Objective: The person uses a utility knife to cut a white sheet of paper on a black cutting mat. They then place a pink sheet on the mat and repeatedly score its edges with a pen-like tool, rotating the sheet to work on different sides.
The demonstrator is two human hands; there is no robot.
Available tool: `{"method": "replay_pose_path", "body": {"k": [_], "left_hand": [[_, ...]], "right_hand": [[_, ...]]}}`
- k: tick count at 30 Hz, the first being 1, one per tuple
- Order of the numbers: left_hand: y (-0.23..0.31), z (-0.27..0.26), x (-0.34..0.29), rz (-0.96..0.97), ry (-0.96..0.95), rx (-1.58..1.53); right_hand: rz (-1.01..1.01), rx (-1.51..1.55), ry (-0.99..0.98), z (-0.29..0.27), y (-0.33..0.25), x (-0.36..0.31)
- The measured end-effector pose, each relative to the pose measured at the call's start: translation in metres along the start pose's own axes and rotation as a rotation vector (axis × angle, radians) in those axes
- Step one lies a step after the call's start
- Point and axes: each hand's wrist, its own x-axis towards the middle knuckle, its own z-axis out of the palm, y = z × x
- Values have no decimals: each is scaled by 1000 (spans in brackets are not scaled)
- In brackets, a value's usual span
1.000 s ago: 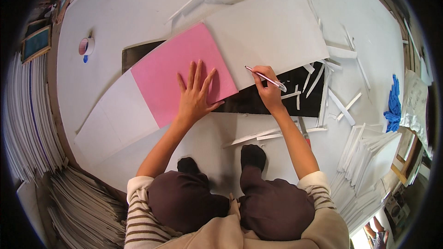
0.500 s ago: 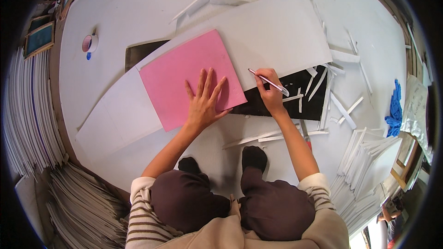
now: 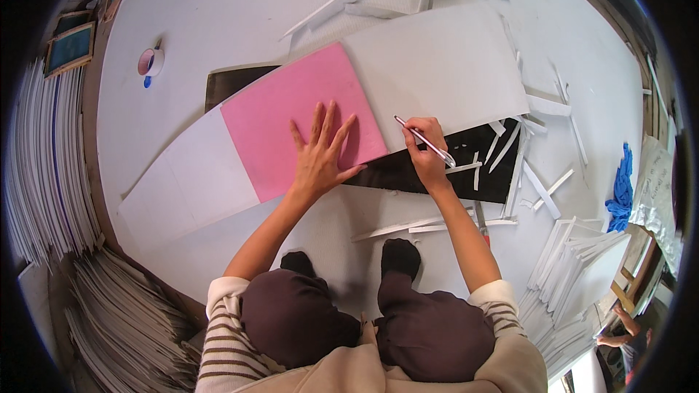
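My left hand [image 3: 317, 162] lies flat with spread fingers on a pink rectangular board [image 3: 280, 109]. That board rests across a long white sheet [image 3: 444, 65], which runs from lower left to upper right. In my right hand [image 3: 428, 151] is a slim pen [image 3: 421, 137], pointing up and left. Its tip hovers over or touches the white sheet just right of the pink board's edge; I cannot tell which. Under the white sheet lies a dark board [image 3: 397, 175], showing at the near side and at the far left.
Narrow white offcuts [image 3: 540, 189] are scattered right and far. A tape roll [image 3: 151, 62] sits far left, a crumpled blue item [image 3: 620, 193] at right. Sheet stacks [image 3: 51, 167] stand left, more [image 3: 575, 255] lower right. A red-handled tool [image 3: 482, 224] lies near; another person's hands [image 3: 620, 327] show lower right.
Under my left hand the pink board has shifted slightly away from me, and its near edge now lines up with the white sheet's. The view has turned a little. The pen stays held.
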Motion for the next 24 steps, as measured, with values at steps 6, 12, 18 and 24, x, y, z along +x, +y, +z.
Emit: {"method": "replay_pose_path", "body": {"k": [6,12,18,24], "left_hand": [[-1,1,4,5,14,-26],[-4,1,8,13,22,-37],[-4,0,9,20,21,-50],[-6,-1,7,8,7,-47]], "right_hand": [[-14,-25,6,2,-1,1],[-27,-53,0,3,-2,2],[-25,-62,-3,2,-1,2],[4,13,12,16,-14,24]]}}
